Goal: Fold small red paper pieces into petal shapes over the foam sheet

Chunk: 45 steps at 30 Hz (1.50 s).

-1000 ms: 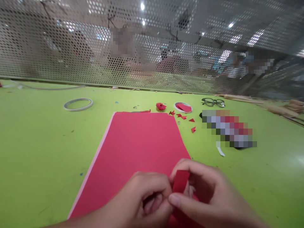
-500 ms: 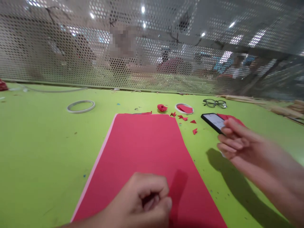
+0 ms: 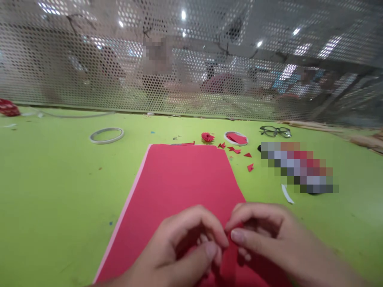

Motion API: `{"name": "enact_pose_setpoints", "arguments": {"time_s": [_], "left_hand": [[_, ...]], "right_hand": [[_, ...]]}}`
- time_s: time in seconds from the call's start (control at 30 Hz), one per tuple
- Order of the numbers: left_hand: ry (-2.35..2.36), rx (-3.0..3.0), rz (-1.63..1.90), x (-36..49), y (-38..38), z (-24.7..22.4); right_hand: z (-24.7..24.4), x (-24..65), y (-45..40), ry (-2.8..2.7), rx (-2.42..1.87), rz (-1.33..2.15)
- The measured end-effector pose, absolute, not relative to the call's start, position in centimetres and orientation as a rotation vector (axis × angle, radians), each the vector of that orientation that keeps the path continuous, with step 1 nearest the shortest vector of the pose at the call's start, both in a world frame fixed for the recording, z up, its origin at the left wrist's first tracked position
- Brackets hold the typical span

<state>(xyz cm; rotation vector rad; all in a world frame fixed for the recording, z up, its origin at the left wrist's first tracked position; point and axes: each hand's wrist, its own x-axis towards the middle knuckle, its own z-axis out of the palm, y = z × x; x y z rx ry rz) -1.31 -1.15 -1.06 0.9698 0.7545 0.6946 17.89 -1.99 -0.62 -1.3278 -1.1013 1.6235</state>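
With the clock centred on the large red sheet (image 3: 185, 179) and twelve pointing at the mesh screen (image 3: 185, 91), a red patterned bundle (image 3: 8, 107) sits at the far left of the green bench (image 3: 50, 179), beyond ten o'clock. Nearer, also at ten, lies a white ring (image 3: 104, 141).

At six, the left hand (image 3: 191, 239) is curled, thumb and forefinger a little apart; its forefinger reaches the strip's edge, but I cannot tell whether its grip has hold of anything. At half past twelve, just past the sheet, sits a red pleated rosette (image 3: 207, 137).

The red paper strip (image 3: 230, 257) is at five, between the hands over the sheet. At one, a smaller white ring (image 3: 226, 137) surrounds red cut pieces (image 3: 237, 138); a red scrap (image 3: 250, 167) lies towards two. At four, the right hand's (image 3: 266, 235) grip pinches the strip's upper end between thumb and forefinger.

The step in hand looks like fine fingertip shaping of this strip. The next move seems to call for a firm right pinch and a light left touch, lest the paper crease askew.
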Motion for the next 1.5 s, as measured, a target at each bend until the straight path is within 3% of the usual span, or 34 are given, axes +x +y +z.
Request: {"name": "enact_pose_setpoints", "arguments": {"time_s": [0.27, 0.43, 0.53, 0.6, 0.7, 0.9, 1.07, 1.5], "left_hand": [[0.672, 1.350, 0.745, -1.2, -0.3, -1.8], [0.758, 1.420, 0.842, -1.2, 0.2, -1.2], [0.827, 1.394, 0.856, -1.1, 0.3, -1.1], [0.852, 1.415, 0.833, -1.0, 0.2, -1.0], [0.874, 1.458, 0.831, -0.9, 0.1, -0.9], [1.000, 1.420, 0.878, -1.0, 0.1, -1.0], [1.010, 1.176, 0.828, -0.5, 0.2, -0.6], [1.037, 1.258, 0.704, -0.6, -0.4, -1.0]], "right_hand": [[-0.2, 16.8, -2.3, -0.876, -1.302, 1.694], [0.6, 19.2, -1.8, -0.906, -1.214, 1.303], [1.0, 20.2, -1.5, -0.909, -1.007, 1.334], [0.8, 19.6, -1.8, -1.103, -1.099, 1.505], [0.3, 17.7, -2.5, -1.310, -1.229, 1.299], [0.7, 16.1, -3.0, -1.010, -1.388, 1.446], [0.9, 16.1, -3.1, -0.991, -1.403, 1.341], [1.4, 16.0, -3.0, -1.076, -1.472, 1.255]]}}
